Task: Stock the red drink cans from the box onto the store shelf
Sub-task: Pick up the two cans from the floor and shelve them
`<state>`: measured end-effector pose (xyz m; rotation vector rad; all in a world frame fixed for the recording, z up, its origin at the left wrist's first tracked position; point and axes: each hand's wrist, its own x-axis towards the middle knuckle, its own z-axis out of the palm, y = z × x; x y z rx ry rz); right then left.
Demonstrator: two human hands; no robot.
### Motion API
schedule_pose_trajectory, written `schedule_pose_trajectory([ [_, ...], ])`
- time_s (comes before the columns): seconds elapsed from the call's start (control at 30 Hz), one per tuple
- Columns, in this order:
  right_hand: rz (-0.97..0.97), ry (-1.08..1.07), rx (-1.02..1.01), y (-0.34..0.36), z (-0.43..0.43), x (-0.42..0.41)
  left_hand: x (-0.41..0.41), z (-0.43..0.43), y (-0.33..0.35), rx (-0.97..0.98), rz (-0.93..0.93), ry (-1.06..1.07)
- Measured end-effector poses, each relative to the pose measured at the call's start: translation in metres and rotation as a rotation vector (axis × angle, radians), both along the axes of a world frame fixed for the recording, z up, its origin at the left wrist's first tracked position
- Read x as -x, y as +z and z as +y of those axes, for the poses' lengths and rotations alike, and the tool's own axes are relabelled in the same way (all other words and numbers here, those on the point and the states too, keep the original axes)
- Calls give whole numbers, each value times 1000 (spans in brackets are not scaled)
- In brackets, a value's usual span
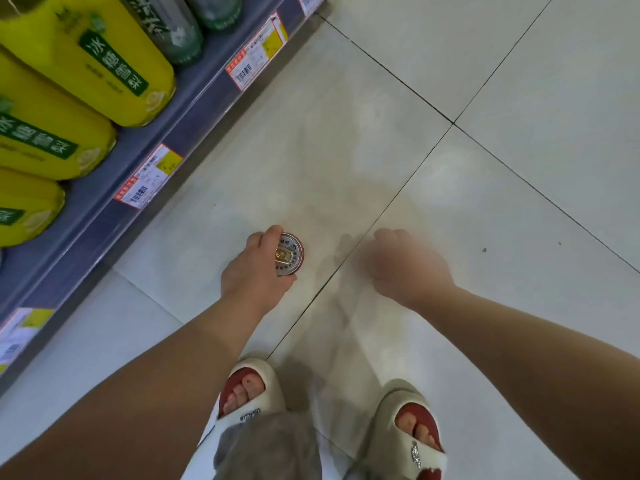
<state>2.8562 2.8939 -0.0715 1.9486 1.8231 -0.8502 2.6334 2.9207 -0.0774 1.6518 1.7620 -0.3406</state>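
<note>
Pale grey floor tiles [485,81] fill most of the view, crossed by thin dark grout lines. Along the left runs the store shelf [104,230], its blue-grey front rail slanting from the lower left toward the top centre. Price tags [149,175] with red borders, barcodes and yellow patches sit on that rail. Yellow drink bottles [104,60] with green label bands and white characters crowd the shelf, and beside them, toward the top, stand clear green-tinted bottles [180,32].

Over the floor just off the shelf front, the left hand [254,271] grips a red drink can [292,252] from the can's left side. Its fingers curl over the far edge of the lid and the thumb presses against the near edge, so the can is pinched across its top. The can is seen straight from above: a silver lid with a gold pull tab and a thin red rim. I cannot tell whether it stands on the tile or is held just above it.

The right hand [405,268] hangs over the floor near the can but apart from it, on the other side of a grout line. It is blurred; its fingers look loosely bent downward, palm toward the floor.

At the bottom, two feet wear cream slippers [391,420] with red insoles, toes showing, and a fold of grey fabric [266,448] lies between them.
</note>
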Motion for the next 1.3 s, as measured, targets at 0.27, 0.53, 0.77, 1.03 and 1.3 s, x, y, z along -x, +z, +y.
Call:
schedule_pose_trajectory([
  [0.27, 89, 66, -66, 177, 1, 18, 5, -27, 173, -14, -69, 142],
  [0.53, 151, 192, -271, 417, -4, 42, 17, -64, 411, -221, -172, 401],
  [0.77, 202, 391, -325, 618, -23, 88, 60, -121, 610, -404, -217, 525],
  [1.03, 338, 617, -395, 773, -70, 205, 156, -206, 751, -567, -113, 710],
  [1.3, 450, 807, -413, 858, -180, 351, 283, -361, 839, -671, -11, 887],
])
